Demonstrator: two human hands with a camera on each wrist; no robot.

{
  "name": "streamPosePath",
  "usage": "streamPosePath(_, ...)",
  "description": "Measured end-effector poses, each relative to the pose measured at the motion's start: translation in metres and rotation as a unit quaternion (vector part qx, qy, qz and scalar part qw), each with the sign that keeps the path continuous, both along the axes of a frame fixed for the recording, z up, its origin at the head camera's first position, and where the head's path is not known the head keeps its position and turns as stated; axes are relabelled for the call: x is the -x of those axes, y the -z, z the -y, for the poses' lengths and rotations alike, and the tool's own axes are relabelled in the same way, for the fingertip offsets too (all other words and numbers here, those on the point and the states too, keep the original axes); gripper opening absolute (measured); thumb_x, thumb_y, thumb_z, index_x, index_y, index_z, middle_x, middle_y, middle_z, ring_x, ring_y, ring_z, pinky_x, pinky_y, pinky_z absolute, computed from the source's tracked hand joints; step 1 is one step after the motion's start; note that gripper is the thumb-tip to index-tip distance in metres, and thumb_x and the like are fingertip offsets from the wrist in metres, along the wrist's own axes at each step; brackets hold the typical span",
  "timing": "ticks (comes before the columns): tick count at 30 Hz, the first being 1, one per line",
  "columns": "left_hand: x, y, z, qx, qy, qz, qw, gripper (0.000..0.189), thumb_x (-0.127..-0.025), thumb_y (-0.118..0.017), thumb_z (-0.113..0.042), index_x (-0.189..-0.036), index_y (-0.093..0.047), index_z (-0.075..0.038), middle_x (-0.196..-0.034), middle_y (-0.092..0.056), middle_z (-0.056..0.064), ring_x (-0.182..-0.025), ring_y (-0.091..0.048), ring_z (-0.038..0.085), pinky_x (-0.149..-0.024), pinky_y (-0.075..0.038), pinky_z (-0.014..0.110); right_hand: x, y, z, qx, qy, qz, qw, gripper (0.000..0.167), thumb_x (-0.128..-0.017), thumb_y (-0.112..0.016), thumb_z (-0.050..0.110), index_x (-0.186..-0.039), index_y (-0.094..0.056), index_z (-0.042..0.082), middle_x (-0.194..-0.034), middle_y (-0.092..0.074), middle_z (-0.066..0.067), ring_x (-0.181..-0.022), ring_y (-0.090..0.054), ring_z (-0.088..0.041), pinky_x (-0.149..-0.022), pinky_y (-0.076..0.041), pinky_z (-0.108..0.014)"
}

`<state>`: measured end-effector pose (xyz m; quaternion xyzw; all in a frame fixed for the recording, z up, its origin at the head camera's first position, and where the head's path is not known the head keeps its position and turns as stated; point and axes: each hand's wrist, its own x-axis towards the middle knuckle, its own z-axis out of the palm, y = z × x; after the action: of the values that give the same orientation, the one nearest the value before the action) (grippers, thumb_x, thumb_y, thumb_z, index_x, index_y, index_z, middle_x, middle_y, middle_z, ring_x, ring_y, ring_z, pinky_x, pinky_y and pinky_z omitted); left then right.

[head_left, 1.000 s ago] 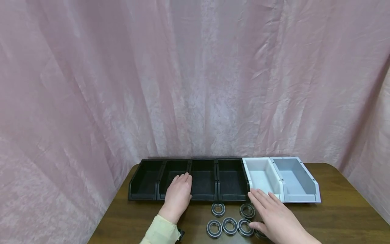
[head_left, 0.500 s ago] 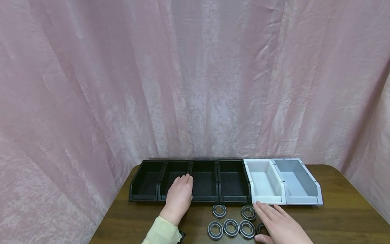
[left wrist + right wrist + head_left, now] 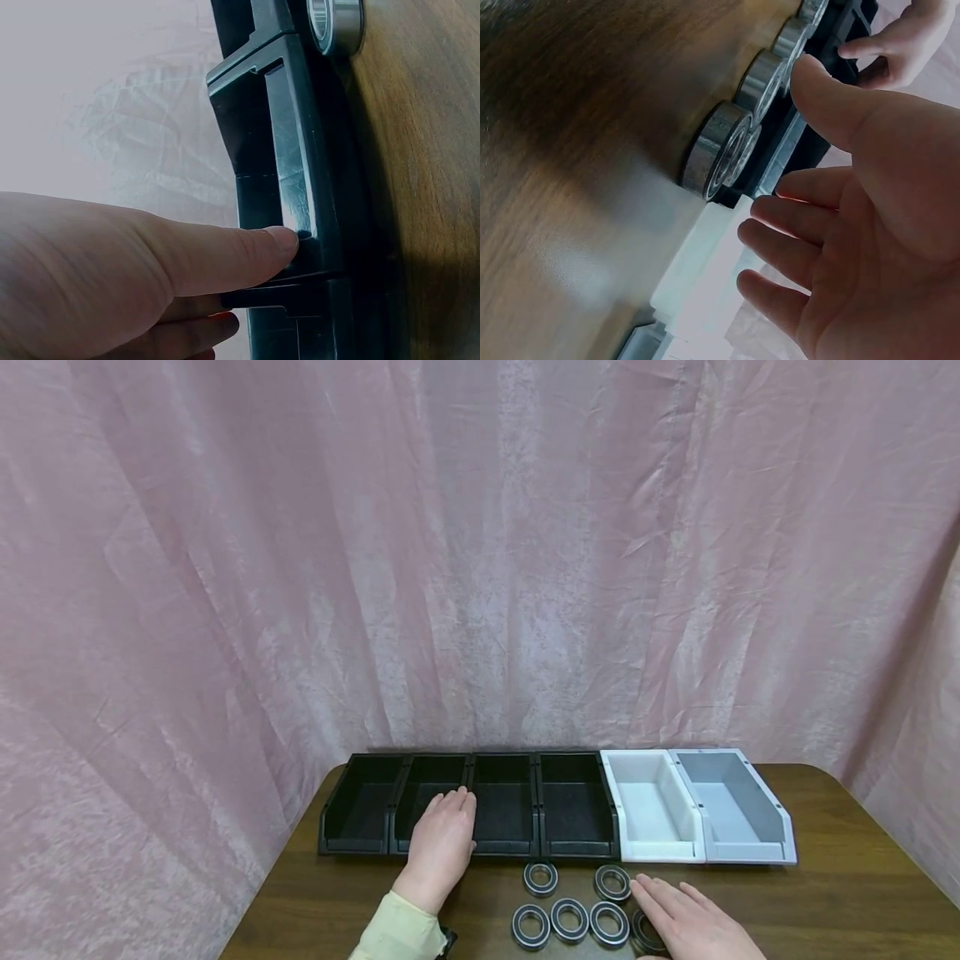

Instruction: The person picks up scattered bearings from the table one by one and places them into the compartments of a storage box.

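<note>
Fingers extended, my left hand (image 3: 442, 837) rests over the divider between the second and third black bins. In the left wrist view its thumb (image 3: 283, 240) touches the front lip of a black bin (image 3: 300, 150), with the other fingers on the far side of the divider. My right hand (image 3: 693, 922) is at the right end of the ball bearings, its fingers spread and nothing in its palm. It partly covers the rightmost bearing (image 3: 647, 933); its fingertips are close to another bearing (image 3: 612, 883). More bearings lie flat to the left, including a bearing (image 3: 530, 927).
Several black bins (image 3: 576, 810) stand in a row at the back of the wooden table (image 3: 840, 893). A white bin (image 3: 652, 802) and a grey bin (image 3: 738, 806) continue the row to the right. Behind hangs a pink curtain (image 3: 480, 568).
My right hand has drawn back from the white bin's front edge toward the near side of the table, uncovering the bin and more of the bearings. My left hand has stayed put.
</note>
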<state>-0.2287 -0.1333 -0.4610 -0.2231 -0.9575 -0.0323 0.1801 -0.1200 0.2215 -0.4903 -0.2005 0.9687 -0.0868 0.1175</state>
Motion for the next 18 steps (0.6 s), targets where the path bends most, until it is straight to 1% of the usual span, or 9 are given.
streamPosePath(2,0.000,0.000,0.000,0.001,-0.001,0.003,1.0000,0.068,-0.079,-0.102,-0.017,-0.137,-0.073,0.003,-0.145,-0.070,0.021,-0.133,-0.069,0.036,-0.118,-0.051,0.050,0.001,0.001,-0.001,-0.002,-0.001,0.004,1.0000,0.111,-0.085,-0.072,0.081,-0.158,-0.054,0.000,-0.159,-0.059,-0.017,-0.144,-0.055,-0.044,-0.119,-0.041,-0.072)
streamPosePath(3,0.000,0.000,0.000,0.001,-0.001,0.004,1.0000,0.068,-0.079,-0.102,-0.017,-0.137,-0.073,0.003,-0.145,-0.070,0.021,-0.133,-0.069,0.036,-0.118,-0.051,0.050,0.001,0.002,-0.001,-0.006,-0.006,-0.001,1.0000,0.111,-0.085,-0.072,0.082,-0.158,-0.054,0.000,-0.158,-0.059,-0.017,-0.143,-0.056,-0.043,-0.119,-0.042,-0.072)
streamPosePath(5,-0.001,0.000,0.000,0.001,-0.002,0.005,1.0000,0.068,-0.079,-0.102,-0.017,-0.137,-0.073,0.003,-0.145,-0.070,0.021,-0.133,-0.069,0.036,-0.118,-0.051,0.050,0.001,0.005,-0.003,-0.014,-0.015,-0.014,0.9997,0.111,-0.087,-0.068,0.084,-0.157,-0.055,-0.001,-0.156,-0.060,-0.017,-0.143,-0.057,-0.041,-0.117,-0.044,-0.070)
streamPosePath(7,-0.001,0.000,0.000,0.000,-0.002,0.005,1.0000,0.068,-0.079,-0.102,-0.017,-0.137,-0.073,0.003,-0.145,-0.070,0.021,-0.133,-0.069,0.036,-0.117,-0.052,0.050,0.001,0.008,-0.004,-0.017,-0.019,-0.017,0.9995,0.110,-0.089,-0.066,0.085,-0.156,-0.056,-0.001,-0.155,-0.061,-0.018,-0.142,-0.058,-0.040,-0.116,-0.046,-0.068)
streamPosePath(10,-0.001,0.001,0.000,-0.001,-0.001,0.004,1.0000,0.068,-0.079,-0.102,-0.016,-0.137,-0.073,0.003,-0.145,-0.070,0.021,-0.133,-0.069,0.036,-0.117,-0.052,0.050,0.001,0.010,-0.004,-0.012,-0.015,0.002,0.9998,0.107,-0.091,-0.067,0.082,-0.156,-0.056,-0.002,-0.155,-0.061,-0.019,-0.143,-0.058,-0.040,-0.117,-0.044,-0.070)
streamPosePath(12,-0.001,0.001,0.000,-0.001,0.000,0.003,1.0000,0.068,-0.079,-0.102,-0.016,-0.137,-0.073,0.003,-0.144,-0.070,0.021,-0.133,-0.069,0.036,-0.117,-0.052,0.050,0.003,0.011,-0.004,-0.004,-0.005,0.025,0.9997,0.105,-0.091,-0.070,0.079,-0.156,-0.055,-0.002,-0.155,-0.060,-0.019,-0.144,-0.056,-0.040,-0.118,-0.042,-0.072)
streamPosePath(14,-0.001,0.001,0.001,-0.001,0.001,0.002,1.0000,0.069,-0.079,-0.103,-0.016,-0.137,-0.073,0.003,-0.144,-0.070,0.021,-0.132,-0.069,0.036,-0.117,-0.052,0.050,0.004,0.011,-0.003,-0.002,0.002,0.037,0.9993,0.105,-0.090,-0.071,0.078,-0.157,-0.055,-0.002,-0.156,-0.060,-0.018,-0.144,-0.056,-0.041,-0.119,-0.040,-0.073)
streamPosePath(18,0.000,0.000,0.000,0.000,0.001,-0.001,1.0000,0.069,-0.078,-0.103,-0.016,-0.137,-0.073,0.003,-0.144,-0.070,0.021,-0.132,-0.069,0.036,-0.117,-0.052,0.050,0.006,0.012,-0.002,-0.003,0.009,0.042,0.9991,0.106,-0.089,-0.072,0.079,-0.157,-0.055,-0.001,-0.157,-0.060,-0.016,-0.144,-0.056,-0.042,-0.119,-0.040,-0.072)
